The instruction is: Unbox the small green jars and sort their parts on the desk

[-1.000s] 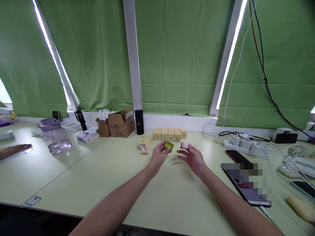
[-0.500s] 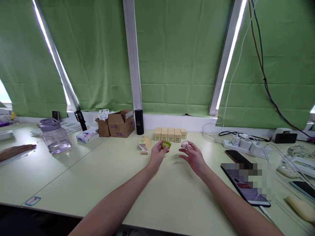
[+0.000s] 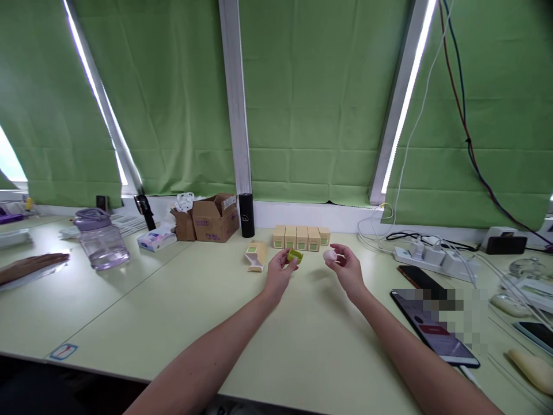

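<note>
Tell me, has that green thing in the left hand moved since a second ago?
Yes, the green thing has shifted slightly to the left, judged against the row of small boxes.

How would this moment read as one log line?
left hand holds green container; right hand holds pale round object; behind: small boxes

Yellow-green container (image 3: 296, 254), pale pink round item (image 3: 330, 255)
</note>
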Tool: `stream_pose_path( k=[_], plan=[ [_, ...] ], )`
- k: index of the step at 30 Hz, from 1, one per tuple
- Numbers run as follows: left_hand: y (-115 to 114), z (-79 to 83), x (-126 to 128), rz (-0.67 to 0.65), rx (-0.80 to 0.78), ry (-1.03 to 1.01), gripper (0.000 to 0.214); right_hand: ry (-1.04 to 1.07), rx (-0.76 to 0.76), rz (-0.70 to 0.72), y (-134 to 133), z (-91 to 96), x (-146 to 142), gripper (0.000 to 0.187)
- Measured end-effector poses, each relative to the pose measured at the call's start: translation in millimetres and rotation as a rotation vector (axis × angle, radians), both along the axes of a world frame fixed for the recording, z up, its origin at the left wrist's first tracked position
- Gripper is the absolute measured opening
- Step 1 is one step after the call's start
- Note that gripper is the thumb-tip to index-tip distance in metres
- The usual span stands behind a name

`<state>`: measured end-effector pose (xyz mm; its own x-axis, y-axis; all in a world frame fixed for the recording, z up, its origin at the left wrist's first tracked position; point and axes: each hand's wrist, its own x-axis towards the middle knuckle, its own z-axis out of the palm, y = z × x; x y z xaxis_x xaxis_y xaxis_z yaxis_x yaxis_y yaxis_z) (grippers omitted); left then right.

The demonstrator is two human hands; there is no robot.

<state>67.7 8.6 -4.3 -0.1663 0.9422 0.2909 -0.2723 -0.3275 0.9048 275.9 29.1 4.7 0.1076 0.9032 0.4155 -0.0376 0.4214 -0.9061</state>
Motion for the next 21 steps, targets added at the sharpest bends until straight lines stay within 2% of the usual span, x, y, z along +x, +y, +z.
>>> stream_pose_path(
  k=[5,11,14,21],
  plan=[
    [-1.9,0.0,1.0,0.02,0.017,0.025,0.051,-0.431,0.16,-0.153,10.5,-3.3,5.2,0.043],
    [-1.8,-0.8,1.6,0.034,0.024,0.047,0.05,-0.938,0.242,-0.257,22.3,-13.6,8.6,0.044],
    [-2.6,-0.3,2.3,0.033,0.021,0.045,0.051,-1.041,0.219,-0.288,29.2,-20.5,9.3,0.045],
    [-5.2,1.9,3.0,0.028,0.016,0.058,0.053,-1.098,0.228,-0.288,34.6,-35.8,12.4,0.048]
  ],
)
